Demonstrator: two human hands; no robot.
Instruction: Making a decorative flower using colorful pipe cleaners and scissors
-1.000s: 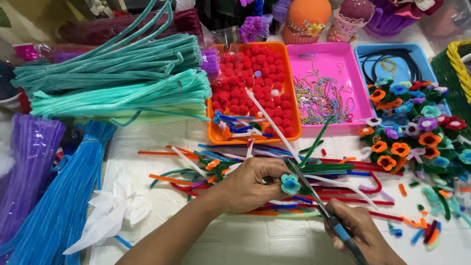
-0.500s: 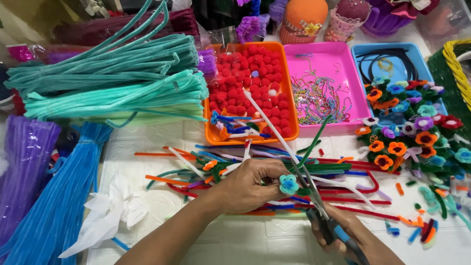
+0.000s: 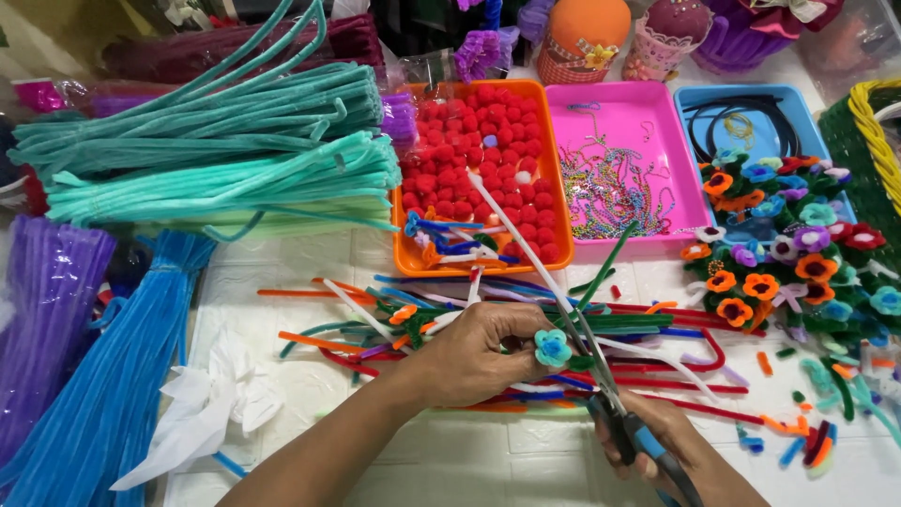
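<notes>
Your left hand [image 3: 479,352] has its fingers pinched together on a little teal pipe-cleaner flower [image 3: 553,348], holding it just above the loose pile of pipe cleaners [image 3: 488,310] in the near middle of the table. Your right hand [image 3: 676,451], near right, is wrapped around the blue-handled scissors [image 3: 610,394], blades right beside the flower; looks like they're nearly closed on a stem, but it's hard to tell. The orange tray of red pompoms [image 3: 479,169] sits farther back.

Teal pipe-cleaner flower [image 3: 553,348] (blue centre), scissors [image 3: 601,376] blades beside stem
</notes>
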